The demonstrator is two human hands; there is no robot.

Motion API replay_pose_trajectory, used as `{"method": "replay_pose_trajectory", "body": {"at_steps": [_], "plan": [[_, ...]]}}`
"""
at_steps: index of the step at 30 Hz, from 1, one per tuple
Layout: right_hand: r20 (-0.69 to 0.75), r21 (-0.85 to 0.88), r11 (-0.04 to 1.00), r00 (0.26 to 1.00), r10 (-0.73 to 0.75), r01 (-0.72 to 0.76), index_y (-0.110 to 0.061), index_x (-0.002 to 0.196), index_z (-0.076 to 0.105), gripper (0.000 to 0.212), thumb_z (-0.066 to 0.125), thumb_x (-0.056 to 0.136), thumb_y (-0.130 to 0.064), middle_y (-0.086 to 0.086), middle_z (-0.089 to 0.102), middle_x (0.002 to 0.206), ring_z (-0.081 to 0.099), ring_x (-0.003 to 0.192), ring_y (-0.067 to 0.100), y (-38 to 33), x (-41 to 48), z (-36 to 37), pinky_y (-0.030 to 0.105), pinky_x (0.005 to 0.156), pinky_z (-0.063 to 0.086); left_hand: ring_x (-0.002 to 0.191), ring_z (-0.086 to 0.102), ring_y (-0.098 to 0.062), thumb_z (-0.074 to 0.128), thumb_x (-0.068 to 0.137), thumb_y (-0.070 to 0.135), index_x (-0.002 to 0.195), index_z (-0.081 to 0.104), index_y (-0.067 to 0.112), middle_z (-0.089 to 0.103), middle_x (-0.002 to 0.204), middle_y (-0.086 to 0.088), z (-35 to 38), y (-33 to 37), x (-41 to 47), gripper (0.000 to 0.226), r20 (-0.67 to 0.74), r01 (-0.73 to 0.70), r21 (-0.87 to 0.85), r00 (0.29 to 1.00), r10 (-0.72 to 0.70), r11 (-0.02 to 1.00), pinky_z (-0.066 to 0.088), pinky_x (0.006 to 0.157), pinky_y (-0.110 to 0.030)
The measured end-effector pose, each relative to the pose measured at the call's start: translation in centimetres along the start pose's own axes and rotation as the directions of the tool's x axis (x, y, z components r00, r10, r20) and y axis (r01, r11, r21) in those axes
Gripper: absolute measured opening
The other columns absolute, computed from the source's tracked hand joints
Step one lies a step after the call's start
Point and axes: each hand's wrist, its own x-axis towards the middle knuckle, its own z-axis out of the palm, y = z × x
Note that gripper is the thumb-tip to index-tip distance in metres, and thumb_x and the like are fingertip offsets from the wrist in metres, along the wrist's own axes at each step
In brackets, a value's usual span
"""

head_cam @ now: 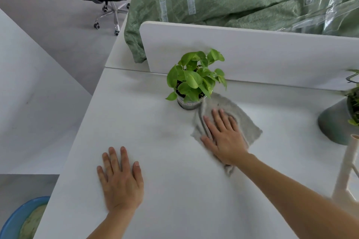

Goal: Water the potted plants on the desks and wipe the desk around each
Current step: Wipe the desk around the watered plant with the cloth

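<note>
A small plant point(196, 77) with glossy, bright green, heart-shaped leaves stands in a round grey pot point(188, 104) on the white desk point(155, 132), just in front of the white divider panel point(262, 54). A pale band round the pot bears lettering too blurred to read. A crumpled grey cloth point(240, 120) lies touching the pot's right side; the right hand point(223, 137) presses flat on it, fingers straight. The left hand point(120, 178) rests spread on the bare desk, holding nothing. Tape strips on the green sacks point(223, 0) behind carry a printed logo, illegible.
</note>
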Motion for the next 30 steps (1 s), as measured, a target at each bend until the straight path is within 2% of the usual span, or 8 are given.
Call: {"method": "replay_pose_trajectory", "body": {"at_steps": [2, 5, 10, 18, 20, 23, 28, 30], "plan": [[-0.008, -0.062, 0.991, 0.993, -0.119, 0.118, -0.044, 0.155, -0.007, 0.069, 0.003, 0.094, -0.075, 0.001, 0.001, 0.168, -0.008, 0.154, 0.018, 5.9, -1.1, -0.5, 0.041, 0.124, 0.001, 0.147, 0.015, -0.035, 0.014, 0.097, 0.046, 0.151, 0.027, 0.009, 0.020, 0.158, -0.017, -0.1, 0.0, 0.0, 0.067, 0.001, -0.001, -0.002, 1.000, 0.001, 1.000, 0.015, 0.117, -0.055], [-0.092, -0.019, 0.953, 0.950, 0.298, -0.301, -0.039, 0.158, 0.004, 0.084, -0.002, 0.086, -0.081, 0.004, 0.007, 0.168, 0.002, 0.155, 0.020, 12.8, -1.6, -1.8, 0.039, 0.123, 0.004, 0.145, 0.019, -0.038, 0.016, 0.097, 0.044, 0.150, 0.030, 0.007, 0.024, 0.156, -0.020, -0.2, 0.2, 0.0, 0.066, -0.002, -0.010, -0.011, 1.000, 0.010, 1.000, 0.018, 0.116, -0.057], [-0.002, 0.365, 0.427, 0.458, 0.889, -0.827, -0.021, 0.160, 0.010, 0.072, 0.016, 0.099, -0.057, 0.017, 0.002, 0.167, -0.003, 0.154, 0.036, 6.4, 3.5, -2.3, 0.052, 0.122, -0.003, 0.145, 0.020, -0.039, 0.019, 0.095, 0.043, 0.149, 0.032, 0.006, 0.026, 0.155, -0.022, -0.1, 0.1, 0.2, 0.066, 0.005, -0.012, -0.026, 1.000, 0.012, 1.000, 0.016, 0.115, -0.056], [-0.014, 0.063, 0.997, 0.999, 0.041, -0.040, -0.035, 0.159, 0.001, 0.069, 0.006, 0.098, -0.067, 0.003, -0.010, 0.167, -0.016, 0.153, 0.024, -5.2, -3.9, 1.6, 0.044, 0.123, -0.007, 0.146, 0.016, -0.038, 0.013, 0.095, 0.044, 0.150, 0.028, 0.006, 0.021, 0.157, -0.021, -0.2, 0.2, 0.2, 0.068, 0.041, -0.001, -0.031, 0.999, 0.003, 1.000, 0.013, 0.117, -0.057], [0.001, -0.005, 0.998, 0.998, -0.066, 0.066, -0.040, 0.158, 0.006, 0.072, 0.007, 0.095, -0.074, -0.003, -0.002, 0.167, -0.006, 0.155, 0.019, 0.1, -6.3, 1.3, 0.042, 0.123, -0.001, 0.147, 0.012, -0.037, 0.010, 0.095, 0.045, 0.151, 0.024, 0.007, 0.018, 0.158, -0.020, -0.4, 0.2, 0.2, 0.069, 0.056, -0.001, -0.027, 0.998, 0.003, 1.000, 0.011, 0.118, -0.056], [-0.073, 0.022, 0.942, 0.939, 0.335, -0.335, -0.041, 0.158, 0.005, 0.079, 0.003, 0.089, -0.079, -0.003, -0.002, 0.168, 0.000, 0.155, 0.019, 6.2, -8.3, 0.4, 0.039, 0.124, -0.001, 0.147, 0.010, -0.037, 0.009, 0.095, 0.045, 0.152, 0.022, 0.007, 0.016, 0.159, -0.021, -0.6, 0.2, 0.2, 0.069, 0.068, -0.006, -0.039, 0.998, 0.008, 0.999, 0.009, 0.118, -0.056], [-0.001, 0.376, 0.435, 0.469, 0.883, -0.818, -0.024, 0.161, 0.004, 0.072, 0.013, 0.099, -0.060, 0.014, -0.006, 0.167, -0.008, 0.154, 0.034, -1.3, -5.5, 1.0, 0.050, 0.123, -0.005, 0.147, 0.008, -0.038, 0.010, 0.095, 0.043, 0.152, 0.020, 0.007, 0.013, 0.159, -0.021, -0.7, 0.2, 0.4, 0.068, 0.091, -0.012, -0.046, 0.996, 0.017, 0.999, 0.006, 0.117, -0.055], [-0.045, 0.347, 0.531, 0.551, 0.833, -0.773, -0.019, 0.161, 0.001, 0.072, 0.013, 0.100, -0.056, 0.018, -0.011, 0.166, -0.013, 0.153, 0.036, -7.5, -5.2, 2.5, 0.051, 0.122, -0.009, 0.148, 0.004, -0.037, 0.013, 0.099, 0.040, 0.153, 0.016, 0.008, 0.009, 0.160, -0.020, -0.7, 0.0, 0.4, 0.063, 0.092, -0.023, -0.044, 0.995, 0.027, 0.999, 0.003, 0.118, -0.054]]}}
